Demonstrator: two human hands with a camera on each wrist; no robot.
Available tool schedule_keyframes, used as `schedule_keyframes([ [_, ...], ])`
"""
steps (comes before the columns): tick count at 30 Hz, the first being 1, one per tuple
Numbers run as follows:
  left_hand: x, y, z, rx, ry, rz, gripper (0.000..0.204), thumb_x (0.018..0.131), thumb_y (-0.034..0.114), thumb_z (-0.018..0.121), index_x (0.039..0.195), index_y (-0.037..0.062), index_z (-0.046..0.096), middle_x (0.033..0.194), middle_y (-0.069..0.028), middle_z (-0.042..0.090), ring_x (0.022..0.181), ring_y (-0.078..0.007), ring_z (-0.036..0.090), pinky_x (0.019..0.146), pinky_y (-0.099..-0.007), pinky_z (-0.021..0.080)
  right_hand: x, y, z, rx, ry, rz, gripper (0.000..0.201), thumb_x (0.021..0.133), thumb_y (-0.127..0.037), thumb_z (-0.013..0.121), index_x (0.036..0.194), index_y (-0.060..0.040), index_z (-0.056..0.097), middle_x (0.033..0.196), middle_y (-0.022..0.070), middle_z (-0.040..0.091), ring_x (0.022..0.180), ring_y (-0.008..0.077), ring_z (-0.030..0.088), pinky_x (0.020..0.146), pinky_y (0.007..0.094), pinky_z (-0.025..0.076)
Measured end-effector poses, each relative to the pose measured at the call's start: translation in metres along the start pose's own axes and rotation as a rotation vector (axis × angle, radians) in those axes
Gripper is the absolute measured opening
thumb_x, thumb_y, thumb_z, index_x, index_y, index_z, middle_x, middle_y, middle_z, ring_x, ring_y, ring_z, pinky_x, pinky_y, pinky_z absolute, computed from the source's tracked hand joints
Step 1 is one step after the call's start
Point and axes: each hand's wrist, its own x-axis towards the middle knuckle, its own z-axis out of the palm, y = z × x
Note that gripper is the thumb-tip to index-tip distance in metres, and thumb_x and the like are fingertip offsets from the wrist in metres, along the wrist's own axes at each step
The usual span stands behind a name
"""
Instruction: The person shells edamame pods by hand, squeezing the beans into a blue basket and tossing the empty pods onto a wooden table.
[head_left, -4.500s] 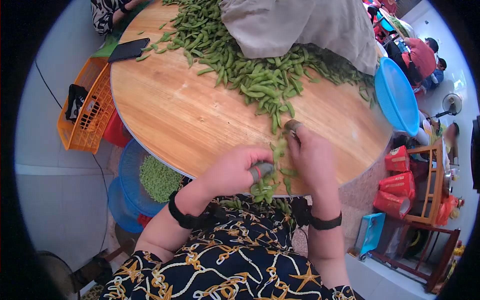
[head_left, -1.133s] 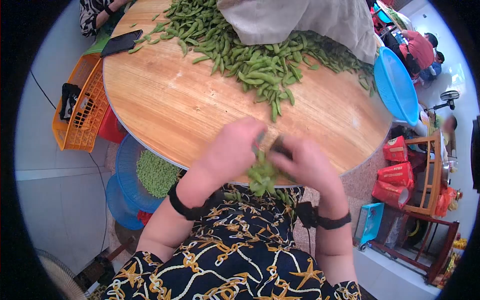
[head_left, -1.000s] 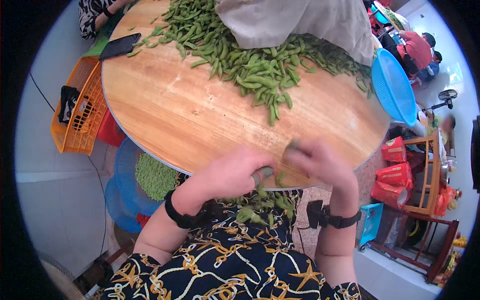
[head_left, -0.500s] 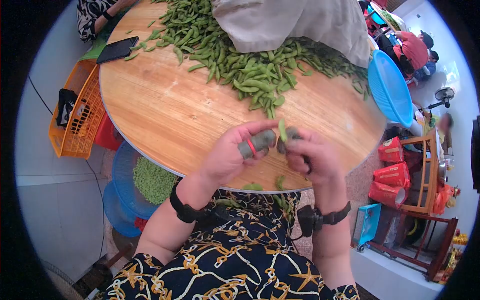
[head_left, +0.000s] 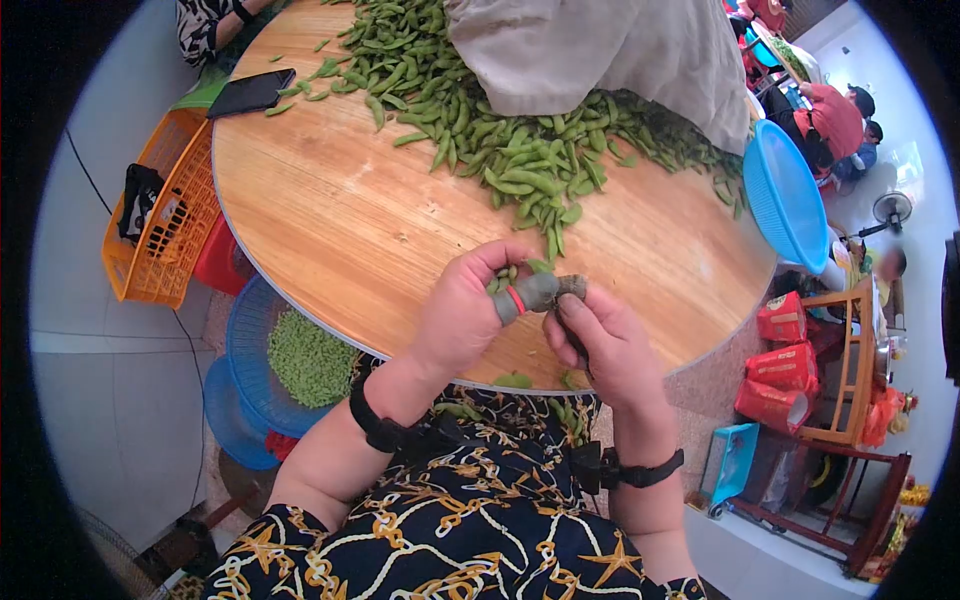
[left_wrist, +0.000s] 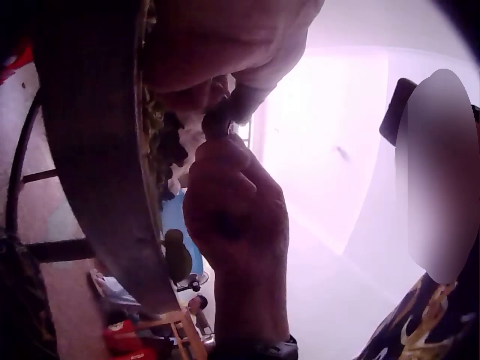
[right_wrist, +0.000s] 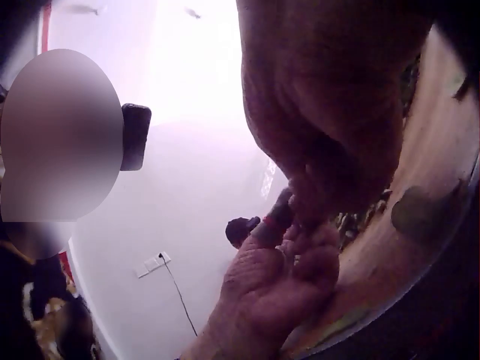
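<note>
In the head view, a round wooden table point(head_left: 340, 220) is filling the middle, its grain showing pale scuffs. Green soybean pods point(head_left: 530, 165) are spreading over its far side, partly under a beige cloth point(head_left: 610, 60), with a narrow tongue of them pointing toward the hands. A black phone point(head_left: 252, 93) is lying by the left edge. Above the near part of the tabletop, the left hand point(head_left: 460, 310) is holding shelled beans point(head_left: 506, 280) between curled digits, one wrapped in grey with a red band. The right hand point(head_left: 615, 350) is bending its fingers against that wrapped tip; whether it is pinching anything, I cannot tell.

Around the table, an orange crate point(head_left: 185, 230) is standing at the left, a blue basket point(head_left: 250, 310) of beans is sitting lower, another blue colander point(head_left: 785, 195) is leaning at the right edge, and red bags point(head_left: 783, 368) and a fan point(head_left: 890, 208) are standing beyond.

In the left wrist view, both hands are meeting in shadow beside the table edge, before a bright wall point(left_wrist: 330, 187).

In the right wrist view, they are touching again, while a cord point(right_wrist: 180, 296) is hanging from a socket plate point(right_wrist: 154, 265).
</note>
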Motion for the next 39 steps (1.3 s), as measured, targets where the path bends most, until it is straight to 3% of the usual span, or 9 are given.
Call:
schedule_keyframes([
  [14,-0.001,0.013,-0.011,-0.347,-0.274,-0.393,0.017,0.081,0.019,0.057,0.087,0.0034,0.056,0.076,0.0007,0.054,0.061,-0.0044,0.048,0.049,-0.0161,0.035,0.0,0.011,0.003,0.605,-0.198,0.2,0.013,0.091,-0.019,0.048,0.089,-0.0072,0.053,0.062,-0.0019,0.049,0.044,0.0024,0.035,0.039,0.0163,0.027],
  [16,-0.001,0.0,0.003,-0.075,-0.016,-0.144,0.021,0.086,0.026,0.051,0.09,0.0051,0.054,0.076,0.0017,0.052,0.056,-0.0035,0.043,0.043,-0.0154,0.029,0.005,0.012,0.008,0.261,-0.001,0.036,0.012,0.09,-0.018,0.049,0.086,-0.0069,0.053,0.062,-0.0025,0.049,0.046,0.0026,0.038,0.041,0.0164,0.029],
  [20,-0.002,0.006,-0.013,-0.313,-0.029,-0.199,0.027,0.091,0.032,0.043,0.094,0.0065,0.052,0.078,0.0024,0.053,0.058,-0.0043,0.045,0.046,-0.0159,0.034,0.008,0.0,0.015,0.169,0.093,-0.031,0.014,0.089,-0.017,0.051,0.083,-0.0056,0.055,0.062,-0.0033,0.049,0.048,0.0024,0.04,0.043,0.0161,0.03],
  [24,0.002,-0.001,-0.015,-0.544,-0.084,-0.469,0.027,0.093,0.028,0.037,0.1,0.0069,0.052,0.089,-0.0005,0.056,0.067,-0.0086,0.055,0.049,-0.0205,0.042,0.026,0.0,0.038,-0.24,0.407,-0.581,0.012,0.083,-0.013,0.057,0.08,-0.0017,0.056,0.061,-0.0008,0.051,0.049,0.0108,0.048,0.045,0.0257,0.039],
  [26,-0.002,0.006,-0.003,-0.45,0.004,-0.573,0.028,0.093,0.028,0.035,0.101,0.0065,0.052,0.091,-0.0014,0.057,0.07,-0.0104,0.056,0.053,-0.0223,0.046,0.031,-0.008,0.046,-0.899,0.499,-0.923,0.009,0.077,-0.01,0.061,0.081,-0.0024,0.057,0.063,0.0065,0.055,0.051,0.0216,0.054,0.048,0.0314,0.043],
  [30,-0.006,0.014,-0.003,-0.489,-0.003,-0.584,0.029,0.093,0.027,0.034,0.101,0.006,0.052,0.094,-0.0052,0.057,0.079,-0.0125,0.056,0.064,-0.0263,0.049,0.032,-0.008,0.049,-0.984,0.434,-0.908,0.011,0.074,-0.003,0.061,0.085,0.0,0.059,0.066,0.0109,0.057,0.055,0.0217,0.056,0.05,0.0298,0.044],
  [34,-0.002,0.013,-0.011,-0.429,-0.03,-0.594,0.025,0.093,0.028,0.037,0.097,0.0077,0.052,0.082,-0.003,0.054,0.062,-0.0101,0.051,0.048,-0.0194,0.04,0.017,-0.016,0.046,-0.644,0.469,-0.826,0.007,0.076,-0.007,0.06,0.079,-0.0025,0.057,0.065,0.0109,0.056,0.054,0.0248,0.055,0.047,0.0294,0.043],
  [36,0.0,0.011,-0.013,-0.478,-0.161,-0.574,0.023,0.092,0.027,0.039,0.096,0.0081,0.052,0.077,-0.0016,0.052,0.056,-0.0084,0.047,0.042,-0.0167,0.035,0.004,-0.025,0.032,-0.334,0.375,-0.462,0.006,0.077,-0.007,0.059,0.081,-0.0022,0.058,0.064,0.0122,0.056,0.055,0.0246,0.056,0.05,0.0289,0.043],
  [39,0.001,0.019,-0.008,-0.312,-0.004,-0.431,0.016,0.091,0.022,0.043,0.095,0.0079,0.051,0.071,-0.0002,0.047,0.05,-0.0057,0.04,0.037,-0.0145,0.024,-0.003,-0.048,-0.009,-0.743,-0.235,-0.236,0.012,0.076,-0.013,0.061,0.083,-0.0035,0.059,0.067,0.0154,0.057,0.059,0.0272,0.059,0.056,0.0334,0.046],
])
